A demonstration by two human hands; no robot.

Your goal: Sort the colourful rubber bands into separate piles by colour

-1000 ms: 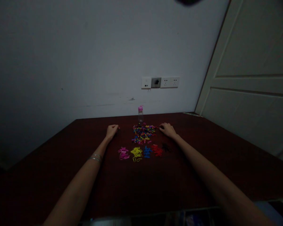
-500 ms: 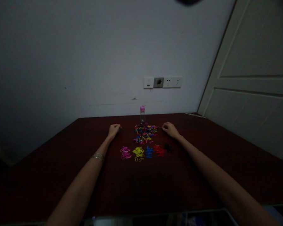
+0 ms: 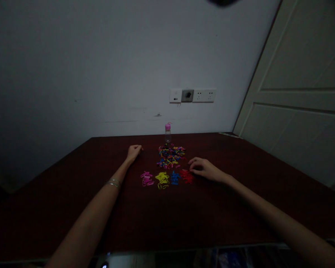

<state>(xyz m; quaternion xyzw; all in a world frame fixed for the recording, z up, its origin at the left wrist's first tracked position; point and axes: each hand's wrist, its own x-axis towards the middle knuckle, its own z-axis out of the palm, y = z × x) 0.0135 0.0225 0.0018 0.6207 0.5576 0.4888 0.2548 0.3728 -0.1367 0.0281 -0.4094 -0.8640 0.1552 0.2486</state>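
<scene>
A mixed heap of small coloured bands [image 3: 171, 156] lies mid-table. Nearer me, in a row, are a pink pile [image 3: 147, 179], a yellow pile [image 3: 162, 178], a blue pile [image 3: 175, 178] and a red pile [image 3: 186, 176]. My right hand [image 3: 205, 169] is over the right edge of the red pile, fingers curved and a little apart, with nothing visible held in them. It covers the spot where a black pile lay earlier. To the left of the heap, my left hand [image 3: 134, 152] rests closed on the table, and nothing shows in it.
Behind the heap stands a clear bottle with a pink cap [image 3: 168, 133]. The dark red table [image 3: 162, 219] reaches the wall, which carries sockets [image 3: 203, 95]. A pale door [image 3: 298, 93] rises on the right. Items lie below the table's front edge.
My right hand has moved from beside the mixed heap toward me, to the red pile, and its fingers have loosened. The orange-red band at its fingertips no longer shows there. My left hand stays put.
</scene>
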